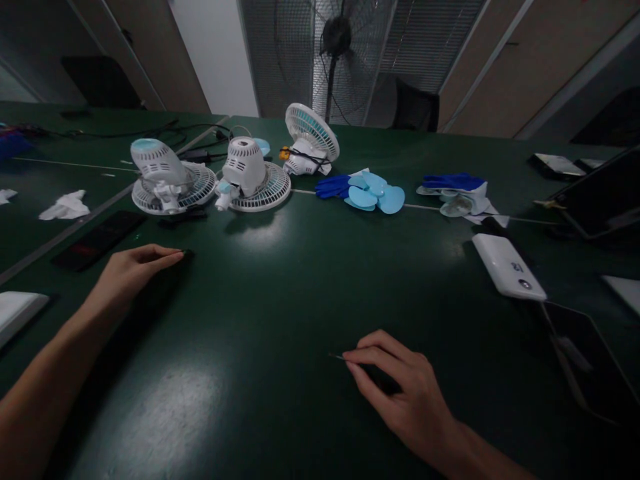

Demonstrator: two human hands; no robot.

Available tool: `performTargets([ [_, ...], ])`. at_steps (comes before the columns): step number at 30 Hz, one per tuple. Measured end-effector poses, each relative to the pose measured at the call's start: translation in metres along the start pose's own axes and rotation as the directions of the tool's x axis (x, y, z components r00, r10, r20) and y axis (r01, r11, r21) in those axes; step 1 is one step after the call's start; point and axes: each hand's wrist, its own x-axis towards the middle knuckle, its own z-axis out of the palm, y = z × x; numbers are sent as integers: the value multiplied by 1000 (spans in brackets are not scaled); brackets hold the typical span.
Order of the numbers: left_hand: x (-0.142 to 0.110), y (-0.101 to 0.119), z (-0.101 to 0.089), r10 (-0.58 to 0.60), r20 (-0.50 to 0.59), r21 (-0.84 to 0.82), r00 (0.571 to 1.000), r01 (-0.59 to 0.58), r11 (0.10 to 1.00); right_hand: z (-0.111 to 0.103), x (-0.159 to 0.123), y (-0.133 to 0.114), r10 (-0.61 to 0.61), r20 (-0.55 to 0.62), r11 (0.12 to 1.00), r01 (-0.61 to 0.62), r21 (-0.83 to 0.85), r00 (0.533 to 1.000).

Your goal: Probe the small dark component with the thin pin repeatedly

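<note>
My left hand (137, 270) is stretched out over the dark green table (260, 293), thumb and forefinger pinched on a small dark piece (187, 252) too small to name. Closer to me, my right hand (400, 380) pinches a thin, pointed metallic piece (336, 356) between thumb and fingertips. Its tip points left, and its kind cannot be made out. Beyond my left hand lie two white fan heads, one (165, 177) at the left and another (250, 177) beside it, both with their grilles down. A third white fan (310, 143) leans farther back.
Light-blue fan blades (375, 192) lie by a blue glove (331, 187) at mid-table. Another blue glove (453, 182) is right of them. A white power bank (509, 267) and a dark phone (590, 360) are at the right. A dark flat device (100, 240) lies near my left hand.
</note>
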Motion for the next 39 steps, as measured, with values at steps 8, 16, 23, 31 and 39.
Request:
performTargets([
  [8,3,-5,4,-18,-20,-86,1000,16,996,1,0,0,4,-3,1000,-4,-5,1000],
  [16,-18,16,11,106,-11,69,994,-105,992,1,-1,1,4,2,1000,-4,-5,1000],
  [23,-82,52,86,569,396,-135,720,-567,812,1,0,0,11,-13,1000,-11,1,1000],
  [31,-158,88,147,687,602,-272,407,-704,656,0,0,-1,-4,-5,1000,4,10,1000],
  [39,-156,85,145,708,605,-271,365,-741,614,-2,-5,2,6,32,1000,-5,-30,999],
])
